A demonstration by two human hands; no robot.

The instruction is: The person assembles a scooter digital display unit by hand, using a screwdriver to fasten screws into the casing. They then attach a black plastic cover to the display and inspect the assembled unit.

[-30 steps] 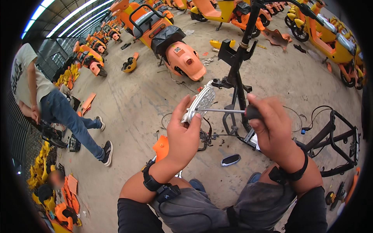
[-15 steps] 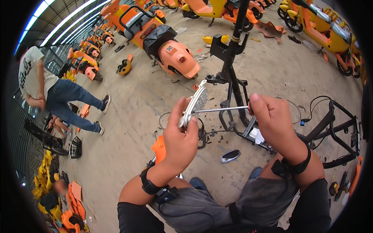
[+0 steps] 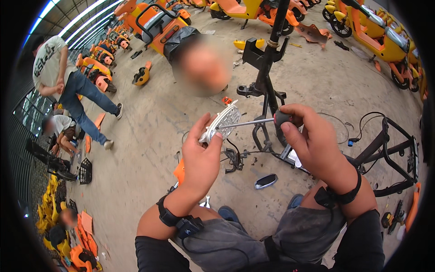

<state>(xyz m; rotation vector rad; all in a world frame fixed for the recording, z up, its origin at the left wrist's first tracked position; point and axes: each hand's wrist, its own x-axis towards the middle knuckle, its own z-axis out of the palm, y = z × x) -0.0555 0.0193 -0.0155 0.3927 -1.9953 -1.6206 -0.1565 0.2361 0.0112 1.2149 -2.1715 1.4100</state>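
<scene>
My left hand (image 3: 199, 156) is closed around the edge of an oval lamp (image 3: 229, 119) with a clear faceted lens and a white rim. The lamp is tilted, its lens turned toward the right. In my right hand (image 3: 312, 140) is a screwdriver (image 3: 253, 122), gripped by its dark, red-marked handle. Its long metal shaft points left, and the tip meets the lamp near my left thumb. Whether the tip sits in a screw is too small to tell.
Beyond my hands stands a black scooter frame (image 3: 269, 68), with its tubular part (image 3: 385, 156) to the right. A dark oval piece (image 3: 266, 181) and a wire bundle (image 3: 234, 159) lie on the floor. One person (image 3: 50, 63) stands at left; another (image 3: 62, 127) crouches.
The lamp and both hands have shifted slightly left. My right hand has turned, showing more of the screwdriver's handle. The standing person appears farther right, and the crouching person shows more.
</scene>
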